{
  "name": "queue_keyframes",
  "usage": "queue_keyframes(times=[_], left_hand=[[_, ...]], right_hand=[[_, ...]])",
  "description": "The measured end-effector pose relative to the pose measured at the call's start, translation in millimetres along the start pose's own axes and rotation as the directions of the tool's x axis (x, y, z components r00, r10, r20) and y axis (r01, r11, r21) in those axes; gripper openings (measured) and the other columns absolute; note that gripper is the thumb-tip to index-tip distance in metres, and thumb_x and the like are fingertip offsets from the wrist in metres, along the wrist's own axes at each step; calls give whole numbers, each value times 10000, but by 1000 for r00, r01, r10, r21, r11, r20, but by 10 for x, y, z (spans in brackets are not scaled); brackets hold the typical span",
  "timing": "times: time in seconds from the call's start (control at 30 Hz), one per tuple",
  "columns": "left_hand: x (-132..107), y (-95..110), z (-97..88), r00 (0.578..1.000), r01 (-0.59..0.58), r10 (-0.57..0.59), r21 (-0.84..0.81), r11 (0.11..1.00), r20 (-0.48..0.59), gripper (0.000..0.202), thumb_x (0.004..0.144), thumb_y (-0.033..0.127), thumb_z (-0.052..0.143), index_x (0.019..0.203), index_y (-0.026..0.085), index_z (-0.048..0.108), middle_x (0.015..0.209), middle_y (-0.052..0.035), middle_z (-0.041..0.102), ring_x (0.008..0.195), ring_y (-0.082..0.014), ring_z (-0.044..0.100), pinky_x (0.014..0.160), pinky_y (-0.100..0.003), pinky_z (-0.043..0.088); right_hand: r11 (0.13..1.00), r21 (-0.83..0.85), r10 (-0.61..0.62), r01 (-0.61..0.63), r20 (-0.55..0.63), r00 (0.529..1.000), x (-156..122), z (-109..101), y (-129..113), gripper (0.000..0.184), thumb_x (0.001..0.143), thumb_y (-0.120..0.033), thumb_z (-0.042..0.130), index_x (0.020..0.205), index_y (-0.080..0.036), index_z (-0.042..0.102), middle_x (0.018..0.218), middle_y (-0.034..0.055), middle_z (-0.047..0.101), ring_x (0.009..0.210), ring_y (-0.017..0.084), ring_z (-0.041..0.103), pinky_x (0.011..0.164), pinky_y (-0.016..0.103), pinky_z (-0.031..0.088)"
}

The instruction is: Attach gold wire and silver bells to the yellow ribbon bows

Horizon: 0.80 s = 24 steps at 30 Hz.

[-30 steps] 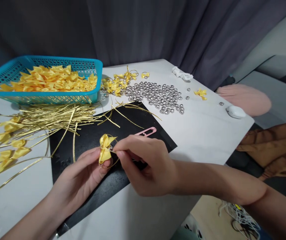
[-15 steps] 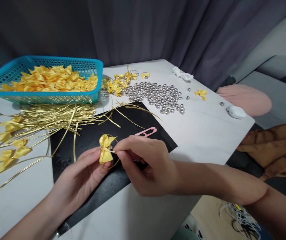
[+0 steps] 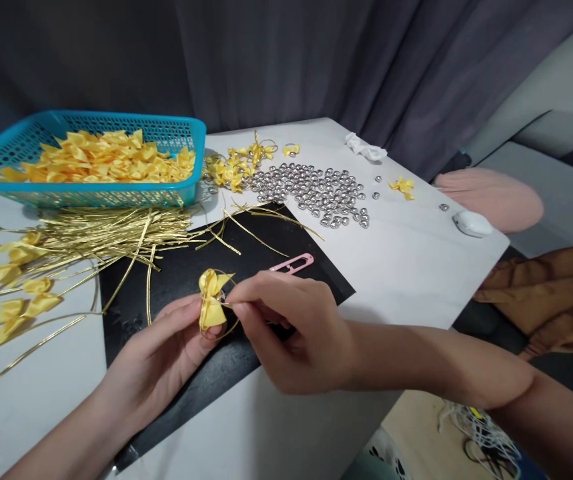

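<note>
Between the thumb and fingers of my left hand (image 3: 161, 350) is a yellow ribbon bow (image 3: 212, 307), held over the black mat (image 3: 181, 393). A thin gold cord (image 3: 236, 327) loops around the bow, and a small silver piece shows at its middle. My right hand (image 3: 291, 333) pinches the end of the gold cord just to the right of the bow. Partly behind my right hand, pink thread snips (image 3: 296, 264) lie on the mat.
A blue basket (image 3: 116, 193) of yellow bows stands at the back left. Before it lies a pile of gold cords (image 3: 111, 230). Silver beads (image 3: 316, 190) are scattered at centre back beside corded bows (image 3: 236, 170). A white computer mouse (image 3: 473, 224) sits near the right corner.
</note>
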<state>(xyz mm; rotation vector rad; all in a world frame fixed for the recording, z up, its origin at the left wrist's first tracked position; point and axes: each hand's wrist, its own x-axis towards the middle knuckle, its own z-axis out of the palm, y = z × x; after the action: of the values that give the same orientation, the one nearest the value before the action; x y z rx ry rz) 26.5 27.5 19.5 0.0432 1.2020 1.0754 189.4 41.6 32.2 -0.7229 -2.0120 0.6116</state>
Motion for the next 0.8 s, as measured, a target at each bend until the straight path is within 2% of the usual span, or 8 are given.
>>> queue_keyframes(times=[0.37, 0.8], left_hand=[[22, -12, 2, 1000, 1, -2, 36, 999, 28, 119, 391, 109, 729, 500, 118, 684, 462, -8, 594, 410, -108, 563, 434, -171, 548], [21, -25, 34, 998, -46, 48, 60, 997, -41, 170, 345, 81, 698, 513, 100, 693, 509, -31, 652, 437, -133, 609, 445, -169, 560]], right_hand=[[1000, 19, -13, 13, 6, 1000, 1, 4, 12, 110, 843, -71, 446, 815, -132, 532, 660, -9, 547, 559, 48, 453, 549, 145, 393], [999, -40, 14, -11, 77, 997, -7, -11, 16, 117, 823, -59, 441, 798, -127, 533, 654, -8, 531, 577, 53, 438, 552, 158, 368]])
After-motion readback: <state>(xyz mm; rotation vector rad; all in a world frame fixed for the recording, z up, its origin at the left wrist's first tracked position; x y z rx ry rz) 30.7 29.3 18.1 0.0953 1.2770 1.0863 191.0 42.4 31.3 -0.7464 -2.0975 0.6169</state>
